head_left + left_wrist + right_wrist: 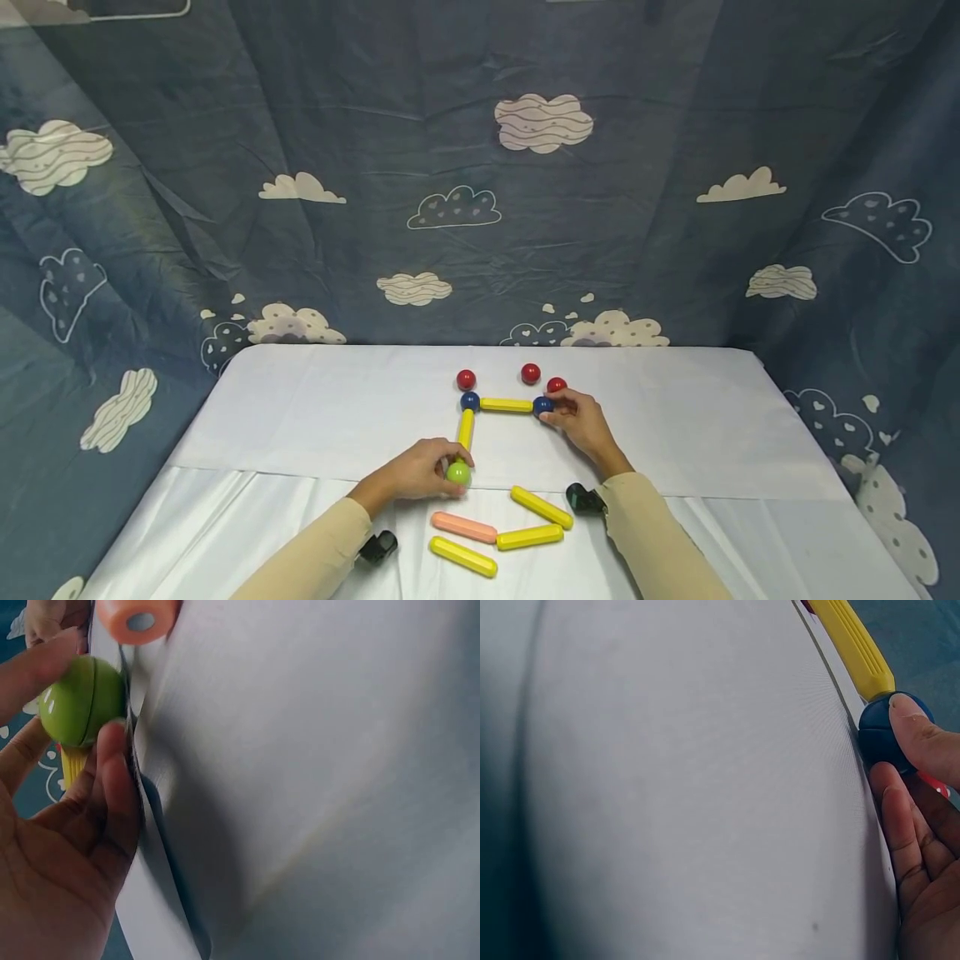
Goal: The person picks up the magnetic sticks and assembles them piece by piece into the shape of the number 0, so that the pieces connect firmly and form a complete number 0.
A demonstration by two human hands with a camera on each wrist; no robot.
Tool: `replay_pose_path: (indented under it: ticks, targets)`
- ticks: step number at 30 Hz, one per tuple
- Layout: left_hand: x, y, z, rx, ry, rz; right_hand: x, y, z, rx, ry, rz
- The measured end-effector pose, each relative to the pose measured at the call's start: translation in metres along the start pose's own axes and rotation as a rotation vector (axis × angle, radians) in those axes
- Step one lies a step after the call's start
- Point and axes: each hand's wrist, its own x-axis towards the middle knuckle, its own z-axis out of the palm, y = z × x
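On the white cloth-covered table (pixel 300 400), toward its near edge, the left hand (pixel 416 473) is gripping a green ball (pixel 458 474), with the thumb and fingers curling round it; the left wrist view is showing the fingertips (pixel 112 750) pressing against the ball's side. This green ball (pixel 81 701) is sitting at the near end of a yellow rod (pixel 466 429), which is running away from the person to a blue ball (pixel 469 401). A red ball (pixel 466 380) is lying just beyond that blue ball.

From the blue corner a second yellow rod (pixel 506 405) is stretching rightward to another blue ball (pixel 542 406), so the two rods are forming an L. The right hand (pixel 581 421) is pinching this second blue ball (pixel 881 731), with the thumb (pixel 922 739) lying over its top and the other fingers resting close together below it. Two more red balls are lying near: one (pixel 531 372) beyond the rod, the other (pixel 557 385) just beside the right hand's fingers.

Nearer the person, between the two forearms, loose pieces are lying on the cloth: a pink rod (pixel 463 527), and three yellow rods, one (pixel 462 557) nearest the table edge, one (pixel 529 537) in the middle, one (pixel 542 507) slanting toward the right wrist. A blue cloud-patterned curtain (pixel 480 167) is hanging behind the table.
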Motion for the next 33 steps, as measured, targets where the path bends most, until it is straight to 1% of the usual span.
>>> replay_pose_path:
  ticks: [4, 9, 17, 23, 28, 33]
  targets:
    - [-0.001, 0.000, -0.001, -0.022, 0.001, 0.024, -0.001, 0.000, 0.000, -0.004, 0.002, 0.001]
    - [0.002, 0.000, 0.002, -0.053, 0.012, 0.056, 0.000, 0.000, 0.001, -0.001, 0.005, 0.008]
    - [0.002, -0.001, 0.001, -0.062, -0.001, 0.037, 0.000, 0.000, 0.002, -0.003, 0.011, 0.005]
    - [-0.002, 0.003, -0.003, -0.054, -0.012, 0.017, 0.001, -0.001, 0.002, 0.001, 0.009, 0.006]
    - [-0.006, 0.003, -0.008, -0.041, 0.000, 0.016, 0.001, 0.000, 0.001, -0.004, 0.009, 0.016]
    - [-0.008, 0.001, -0.011, -0.065, 0.015, 0.016, 0.000, -0.001, 0.001, -0.012, 0.007, 0.018]
